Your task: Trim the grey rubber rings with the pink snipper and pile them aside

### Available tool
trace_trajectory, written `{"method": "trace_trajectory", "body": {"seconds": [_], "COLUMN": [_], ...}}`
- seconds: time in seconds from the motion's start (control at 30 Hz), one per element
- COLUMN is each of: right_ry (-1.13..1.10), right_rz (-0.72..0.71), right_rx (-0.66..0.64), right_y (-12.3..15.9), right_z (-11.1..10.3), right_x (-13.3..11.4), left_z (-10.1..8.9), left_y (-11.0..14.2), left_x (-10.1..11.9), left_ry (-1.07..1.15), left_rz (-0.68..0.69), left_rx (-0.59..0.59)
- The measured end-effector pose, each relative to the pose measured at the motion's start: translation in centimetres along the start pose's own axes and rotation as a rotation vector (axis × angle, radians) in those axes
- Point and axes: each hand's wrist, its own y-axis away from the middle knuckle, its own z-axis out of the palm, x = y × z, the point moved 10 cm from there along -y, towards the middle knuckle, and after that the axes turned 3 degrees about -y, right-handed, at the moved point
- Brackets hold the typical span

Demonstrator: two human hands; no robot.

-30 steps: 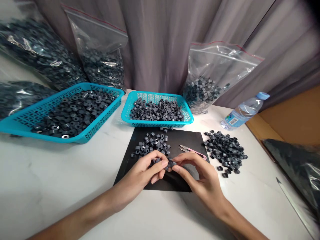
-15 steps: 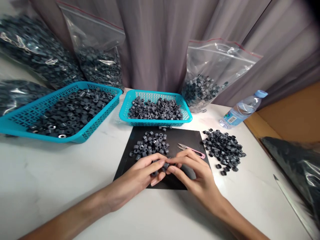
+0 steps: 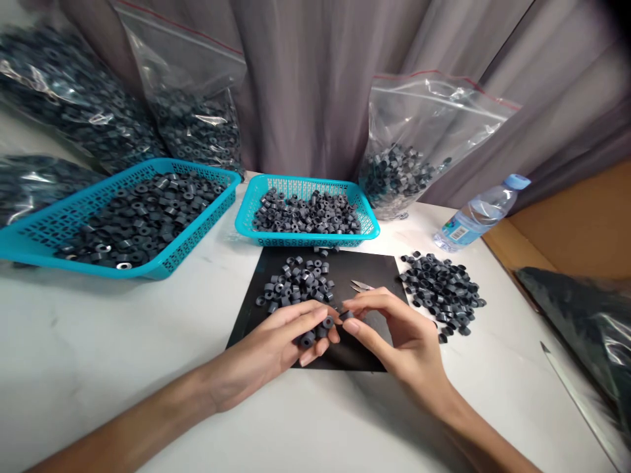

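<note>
Both hands meet over the near part of a black mat [image 3: 367, 263] that lies on a white table [image 3: 98, 355]. The left hand [image 3: 276, 345] has its fingers curled and closed around a few small grey rings [image 3: 315, 332], which show between the fingertips and the palm. The right hand [image 3: 399, 335] pinches one single ring [image 3: 346, 315] between thumb and index finger, just beside the left fingertips, a little above the mat. Just behind the hands, on the far half of the mat, lies a loose pile of rings [image 3: 298, 282], and the tip of a small snipper [image 3: 362, 285] shows beside the right hand, partly hidden by it. At the far edge of the mat a small teal basket [image 3: 367, 226] full of rings stands, nearly touching that edge. A second heap of rings [image 3: 444, 286] lies on the table right of the mat, near the right hand. A larger teal basket [image 3: 49, 230] is far left, well apart from the hands. Clear bags of rings [image 3: 197, 125] lean against the curtain behind the baskets, and a water bottle [image 3: 480, 213] lies far right. The near table, on the left side of the left forearm, is open white surface; on the right the table edge is close, with a dark bag [image 3: 576, 309] past it.
</note>
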Motion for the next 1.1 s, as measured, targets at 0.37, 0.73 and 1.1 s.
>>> {"method": "trace_trajectory", "body": {"seconds": [0.37,0.73,1.1], "right_ry": [0.296,0.522,0.253], "right_rz": [-0.079,-0.097,-0.091], "right_rx": [0.001,-0.14,0.04], "right_y": [-0.4,0.0,0.1], "right_z": [0.0,2.5,-0.3], "right_x": [-0.1,2.8,0.0], "left_z": [0.2,-1.0,0.2], "left_y": [-0.1,0.1,0.1], "left_x": [0.1,1.2,1.7], "left_ry": [0.098,0.168,0.035], "left_rz": [-0.012,0.003,0.092], "left_rx": [-0.007,0.106,-0.019]}}
